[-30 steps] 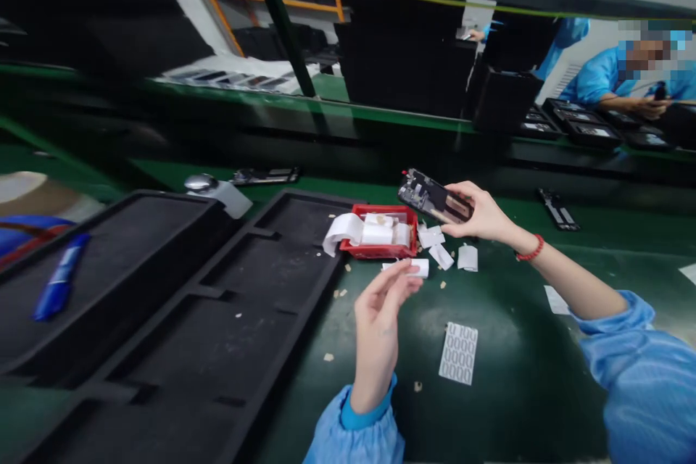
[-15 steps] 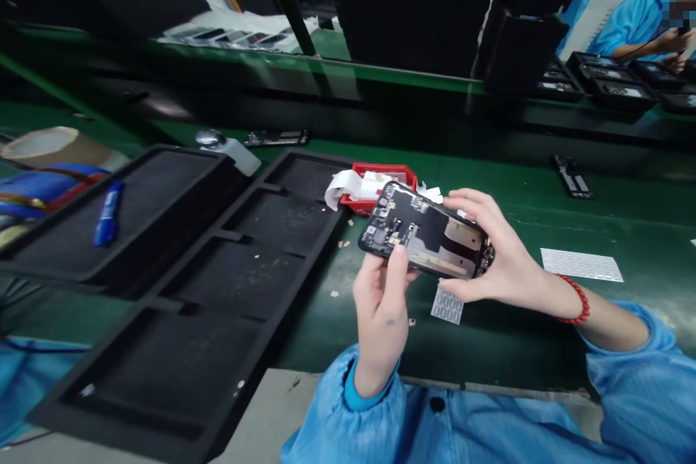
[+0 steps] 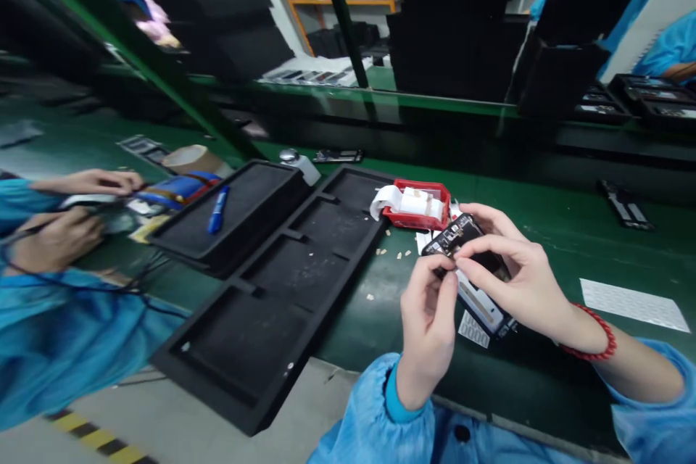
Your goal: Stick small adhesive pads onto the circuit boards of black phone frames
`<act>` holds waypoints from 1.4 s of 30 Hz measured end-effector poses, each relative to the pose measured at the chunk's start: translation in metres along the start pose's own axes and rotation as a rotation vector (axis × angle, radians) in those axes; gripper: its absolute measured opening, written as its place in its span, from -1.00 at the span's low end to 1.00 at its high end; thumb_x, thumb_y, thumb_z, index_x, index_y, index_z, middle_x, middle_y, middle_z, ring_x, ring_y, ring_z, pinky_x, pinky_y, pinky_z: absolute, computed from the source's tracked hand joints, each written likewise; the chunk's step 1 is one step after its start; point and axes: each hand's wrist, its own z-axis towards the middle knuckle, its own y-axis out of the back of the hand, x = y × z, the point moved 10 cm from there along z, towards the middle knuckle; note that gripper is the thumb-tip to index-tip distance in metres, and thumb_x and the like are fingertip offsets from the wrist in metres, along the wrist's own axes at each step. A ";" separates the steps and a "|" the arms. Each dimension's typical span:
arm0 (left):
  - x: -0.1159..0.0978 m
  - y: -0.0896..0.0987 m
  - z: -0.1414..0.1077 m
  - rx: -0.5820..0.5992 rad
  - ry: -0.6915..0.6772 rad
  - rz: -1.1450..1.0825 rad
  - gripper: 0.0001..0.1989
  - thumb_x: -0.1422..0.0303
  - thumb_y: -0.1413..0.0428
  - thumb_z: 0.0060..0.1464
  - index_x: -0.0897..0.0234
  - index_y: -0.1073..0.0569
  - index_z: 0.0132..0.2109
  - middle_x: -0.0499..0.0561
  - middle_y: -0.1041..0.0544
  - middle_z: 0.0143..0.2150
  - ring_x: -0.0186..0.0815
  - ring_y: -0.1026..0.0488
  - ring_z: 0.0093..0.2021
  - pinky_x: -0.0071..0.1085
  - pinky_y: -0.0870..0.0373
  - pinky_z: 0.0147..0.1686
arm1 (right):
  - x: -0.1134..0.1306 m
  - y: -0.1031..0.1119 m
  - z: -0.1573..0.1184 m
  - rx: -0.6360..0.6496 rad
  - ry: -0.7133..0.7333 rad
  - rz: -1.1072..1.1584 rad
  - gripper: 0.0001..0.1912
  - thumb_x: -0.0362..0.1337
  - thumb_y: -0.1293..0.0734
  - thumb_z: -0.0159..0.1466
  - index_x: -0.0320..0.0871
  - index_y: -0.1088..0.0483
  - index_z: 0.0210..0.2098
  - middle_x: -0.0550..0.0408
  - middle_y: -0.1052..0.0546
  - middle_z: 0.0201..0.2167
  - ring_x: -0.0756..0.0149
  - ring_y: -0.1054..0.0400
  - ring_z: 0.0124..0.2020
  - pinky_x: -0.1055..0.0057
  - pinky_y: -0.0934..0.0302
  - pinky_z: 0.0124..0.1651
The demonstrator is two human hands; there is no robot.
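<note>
A phone body point(image 3: 478, 297) with exposed inner parts is held tilted between both hands above the green table. My left hand point(image 3: 429, 319) is closed on its lower left edge, thumb and finger near the upper inner parts. With thumb and index finger pinched over those parts, my right hand point(image 3: 511, 279) also steadies the phone's far side; anything tiny between the fingertips is hidden. Just behind the phone sits a red bin point(image 3: 399, 218) with white paper rolls point(image 3: 416, 201). A sticker sheet point(image 3: 473, 330) lies under the phone.
Black trays point(image 3: 331, 272) fill the left side, with a blue marker point(image 3: 218, 210) on one. A white bottle point(image 3: 304, 168) stands behind. Another person's hands point(image 3: 65, 232) work at far left. A white sheet point(image 3: 634, 303) lies at right, a phone part point(image 3: 625, 204) behind it.
The view has swung left, bringing another person's hands into sight. My right hand has moved from the phone's right end to over its inner parts, and the phone is turned more steeply.
</note>
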 end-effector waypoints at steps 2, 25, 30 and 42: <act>0.004 -0.001 0.000 0.013 0.017 0.002 -0.88 0.30 -0.11 0.29 0.21 -0.50 -0.18 -0.06 -0.51 -0.36 -0.36 -0.43 -0.40 -0.51 -0.37 -0.37 | -0.007 -0.003 -0.001 0.018 -0.025 0.005 -0.95 -0.26 -0.43 0.32 -0.02 -0.58 -0.28 -0.01 -0.43 0.25 0.01 -0.35 0.29 -0.01 -0.32 0.30; 0.005 0.009 0.002 0.021 -0.100 0.199 -0.84 0.35 -0.03 0.36 0.19 -0.48 -0.20 -0.06 -0.52 -0.36 -0.35 -0.42 -0.42 -0.46 -0.29 -0.37 | -0.018 -0.019 0.017 0.247 0.031 -0.138 -0.88 -0.21 -0.41 0.33 -0.03 -0.56 -0.34 -0.02 -0.44 0.28 0.00 -0.36 0.30 -0.01 -0.34 0.29; 0.004 0.016 0.004 -0.004 -0.137 0.187 -0.89 0.39 -0.09 0.30 0.17 -0.51 -0.19 -0.05 -0.55 -0.33 -0.33 -0.48 -0.37 -0.48 -0.33 -0.32 | -0.011 -0.024 0.019 0.255 0.071 -0.079 -0.93 -0.28 -0.42 0.33 -0.06 -0.56 -0.31 -0.06 -0.44 0.27 0.06 -0.36 0.30 0.05 -0.30 0.32; -0.016 0.018 -0.003 -0.005 -0.300 0.313 -0.84 0.51 -0.05 0.30 0.15 -0.47 -0.15 -0.08 -0.59 -0.30 -0.39 -0.55 -0.35 -0.56 -0.38 -0.31 | -0.004 -0.024 0.016 0.251 0.077 -0.014 -0.99 -0.30 -0.46 0.31 -0.08 -0.58 -0.26 -0.06 -0.39 0.32 0.06 -0.28 0.37 0.00 -0.20 0.41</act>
